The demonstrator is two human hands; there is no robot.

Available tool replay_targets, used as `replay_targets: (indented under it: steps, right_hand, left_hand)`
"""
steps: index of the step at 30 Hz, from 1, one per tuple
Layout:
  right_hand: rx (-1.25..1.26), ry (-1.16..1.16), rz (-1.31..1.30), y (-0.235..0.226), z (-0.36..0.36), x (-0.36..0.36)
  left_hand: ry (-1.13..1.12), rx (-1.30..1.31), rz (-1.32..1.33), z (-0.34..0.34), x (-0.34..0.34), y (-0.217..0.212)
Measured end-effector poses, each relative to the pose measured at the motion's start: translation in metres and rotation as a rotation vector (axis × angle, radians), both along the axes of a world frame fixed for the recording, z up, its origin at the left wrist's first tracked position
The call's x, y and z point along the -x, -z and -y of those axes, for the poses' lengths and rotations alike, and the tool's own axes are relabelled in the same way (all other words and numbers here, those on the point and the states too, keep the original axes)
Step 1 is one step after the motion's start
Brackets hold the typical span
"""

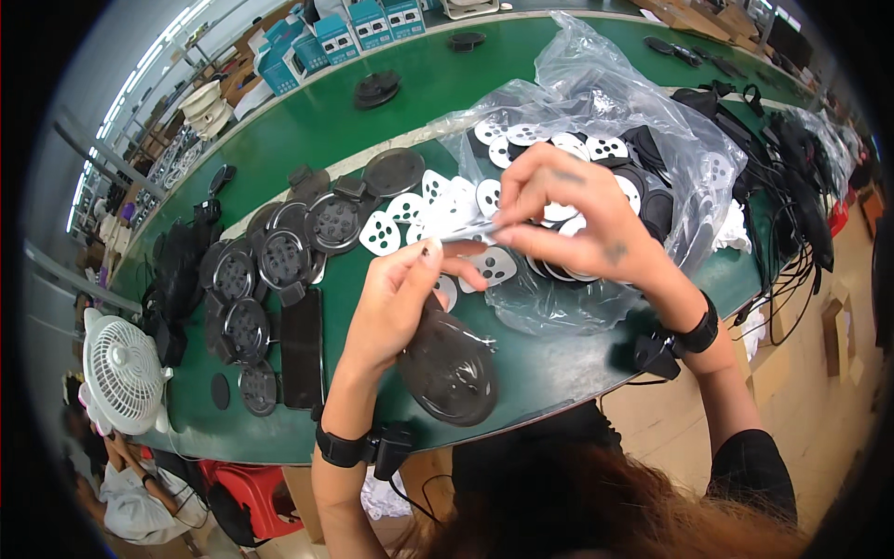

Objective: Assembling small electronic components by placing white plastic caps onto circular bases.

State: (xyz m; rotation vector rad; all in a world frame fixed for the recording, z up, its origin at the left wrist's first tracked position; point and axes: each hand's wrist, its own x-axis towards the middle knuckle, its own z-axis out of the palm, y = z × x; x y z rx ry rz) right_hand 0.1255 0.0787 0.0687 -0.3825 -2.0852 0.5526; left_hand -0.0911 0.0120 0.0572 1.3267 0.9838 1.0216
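My left hand pinches a thin white piece, seen nearly edge-on, between thumb and fingers. The fingertips of my right hand are closed on the piece's right end. Beside my left palm is a dark glossy oval plastic part, near the table's front edge; whether the hand touches it, I cannot tell. Just beyond my hands lie white rounded pads with black holes in a loose pile. More pads, white and black, spill from a clear plastic bag around my right hand.
Dark round plastic parts cover the table's left side, next to a dark flat rectangular item. A white fan stands at the left edge. Black cables hang at the right. Blue boxes line the far side.
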Motion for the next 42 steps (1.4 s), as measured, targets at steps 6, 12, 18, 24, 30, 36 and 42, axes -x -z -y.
replay_targets:
  steps: [6, 12, 18, 24, 30, 36, 42]
  right_hand:
    - [-0.21, 0.028, 0.057, 0.003, 0.012, 0.011]
    - [-0.319, 0.151, 0.072, 0.012, 0.012, 0.018]
    - [-0.364, 0.175, 0.111, 0.017, 0.012, 0.017]
    - [-0.567, 0.262, 0.103, 0.028, 0.013, 0.025]
    - [-0.639, 0.297, 0.147, 0.035, 0.016, 0.027]
    - [-0.552, 0.261, 0.166, 0.035, 0.015, 0.024]
    - [-0.255, 0.18, 0.117, 0.028, 0.013, 0.02]
  left_hand:
    - [-0.169, -0.075, 0.058, 0.008, -0.003, 0.007]
    - [-0.109, -0.145, -0.02, 0.01, -0.001, 0.014]
    - [-0.11, -0.127, -0.097, 0.01, -0.003, 0.014]
    - [-0.13, -0.063, -0.112, 0.009, -0.007, 0.016]
    - [-0.107, 0.025, -0.037, 0.009, -0.012, 0.016]
    - [-0.126, -0.044, -0.044, 0.009, -0.02, 0.018]
    - [-0.216, -0.151, -0.187, 0.009, -0.023, 0.018]
